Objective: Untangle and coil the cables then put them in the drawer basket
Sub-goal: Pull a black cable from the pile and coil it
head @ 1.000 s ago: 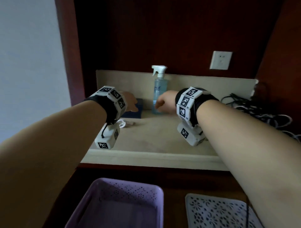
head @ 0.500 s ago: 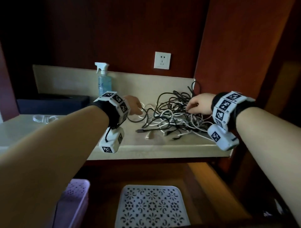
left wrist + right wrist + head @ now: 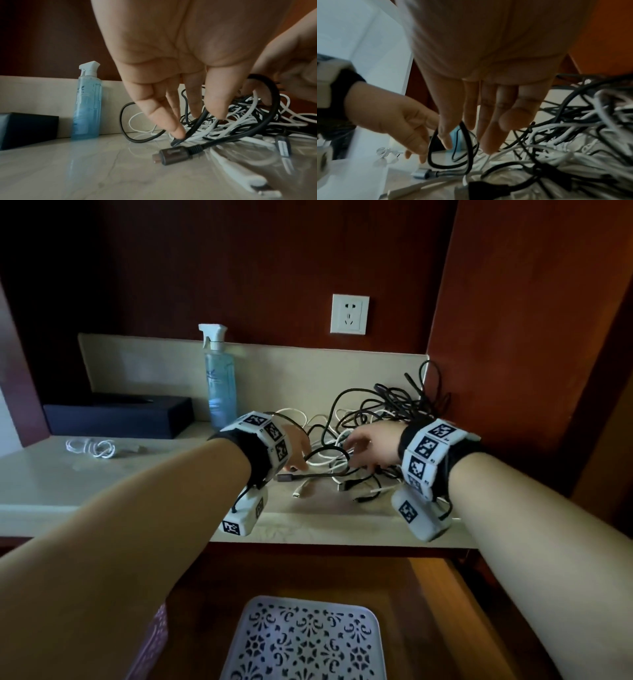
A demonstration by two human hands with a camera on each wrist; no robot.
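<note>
From the head camera, both hands are seen reaching into a tangle of black and white cables (image 3: pixel 383 433) piled on the pale counter (image 3: pixel 102 484). The left hand (image 3: pixel 297 447) is placed at the left edge of the tangle, the right hand (image 3: pixel 371 447) just to its right, and a black cable loop (image 3: pixel 325 453) is seen between them. A coiled white cable (image 3: pixel 91 447) is seen lying well to the left of the left hand, apart from the heap. A spray bottle (image 3: pixel 219 385) stands beyond the left hand, with a dark box (image 3: pixel 116 416) further left and a wall socket (image 3: pixel 349 313) above. Below the counter, near the forearms, a white perforated basket (image 3: pixel 305 642) is seen, and the edge of a purple one (image 3: pixel 154 638) beside it.

From the left wrist camera, the left hand (image 3: pixel 180 56) is seen with fingers (image 3: pixel 169 121) stretched downward and relaxed; the black loop (image 3: pixel 267 108) passes beside them, and one fingertip touches a black strand. No closed grasp is shown. A dark plug (image 3: pixel 173 155) lies on the counter just below the fingertips.

From the right wrist camera, the right hand (image 3: pixel 488 60) is seen released, its fingers (image 3: pixel 489 132) straight and hanging over the tangle (image 3: pixel 573 142). The black loop (image 3: pixel 450 151) hangs between its fingertips and the left hand (image 3: pixel 393 121); whether it is pinched cannot be told through the blur.
</note>
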